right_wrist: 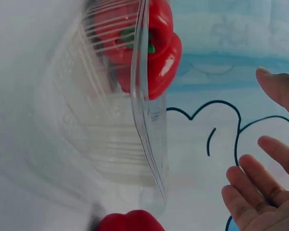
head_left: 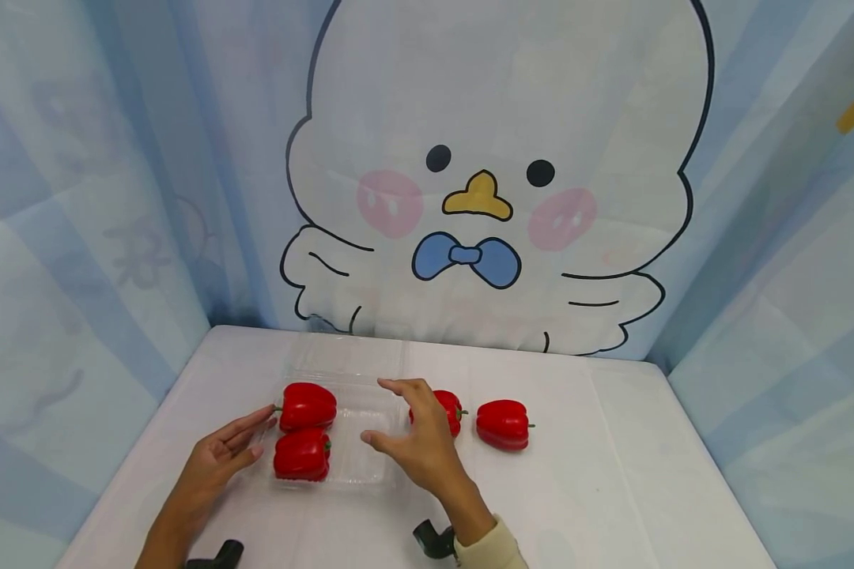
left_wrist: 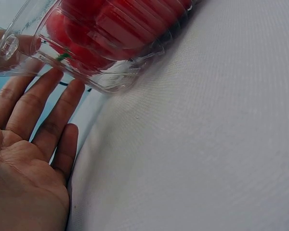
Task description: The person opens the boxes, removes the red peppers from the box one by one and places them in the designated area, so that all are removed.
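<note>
In the head view a clear plastic clamshell box (head_left: 359, 466) lies with its lid raised toward the back. Two red bell peppers sit in its left half, a rear pepper (head_left: 307, 406) and a front pepper (head_left: 302, 455). My left hand (head_left: 217, 458) is at the box's left side, fingers extended and fingertips right at the clear wall (left_wrist: 86, 79). Over the box's right part hovers my right hand (head_left: 423, 438), thumb and fingers spread with nothing between them. Just behind it a third red pepper (head_left: 447, 411) is partly hidden, and another red pepper (head_left: 504, 424) lies farther right.
A white cloth covers the table (head_left: 612, 474). Behind it hangs a curtain (head_left: 505, 103) with a cartoon chick, and blue-and-white curtains (head_left: 57, 276) close off both sides. Dark wrist mounts (head_left: 434, 540) show at the bottom near both wrists.
</note>
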Tool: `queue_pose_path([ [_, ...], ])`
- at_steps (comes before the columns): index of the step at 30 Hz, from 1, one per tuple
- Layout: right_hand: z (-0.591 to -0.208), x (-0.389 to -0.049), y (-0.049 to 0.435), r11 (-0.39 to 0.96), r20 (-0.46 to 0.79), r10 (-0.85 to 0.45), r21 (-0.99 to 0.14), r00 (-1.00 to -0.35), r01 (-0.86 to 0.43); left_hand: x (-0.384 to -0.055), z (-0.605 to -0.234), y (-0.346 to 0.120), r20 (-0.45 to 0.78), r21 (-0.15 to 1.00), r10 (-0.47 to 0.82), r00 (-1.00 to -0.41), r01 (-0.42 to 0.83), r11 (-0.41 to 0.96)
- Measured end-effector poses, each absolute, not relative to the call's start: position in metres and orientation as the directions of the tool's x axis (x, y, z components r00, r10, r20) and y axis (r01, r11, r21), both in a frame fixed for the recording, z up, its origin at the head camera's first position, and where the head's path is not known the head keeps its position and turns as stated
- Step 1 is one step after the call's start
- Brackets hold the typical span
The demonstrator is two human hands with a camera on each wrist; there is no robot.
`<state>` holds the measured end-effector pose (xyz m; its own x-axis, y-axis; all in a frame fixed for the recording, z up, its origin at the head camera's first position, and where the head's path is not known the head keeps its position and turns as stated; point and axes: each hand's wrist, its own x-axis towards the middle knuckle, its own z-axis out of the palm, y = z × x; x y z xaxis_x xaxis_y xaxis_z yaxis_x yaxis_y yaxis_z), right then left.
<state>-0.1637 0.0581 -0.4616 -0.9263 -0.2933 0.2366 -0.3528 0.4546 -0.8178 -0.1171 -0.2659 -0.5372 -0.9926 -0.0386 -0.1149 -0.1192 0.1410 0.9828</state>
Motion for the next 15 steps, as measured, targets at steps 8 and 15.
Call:
queue_pose_path([
  [8, -0.467, -0.158, 0.048, 0.444, 0.235, -0.326, -0.817, -0.916, -0.368, -0.118, -0.538, -0.266, -0.118, 0.983, -0.036, -0.992, -0.121, 0.138],
  [15, -0.473, -0.152, 0.037, 0.437, 0.208, -0.361, -0.823, -0.909, -0.363, -0.118, -0.538, -0.266, -0.112, 0.983, -0.033, -0.993, -0.116, 0.144],
])
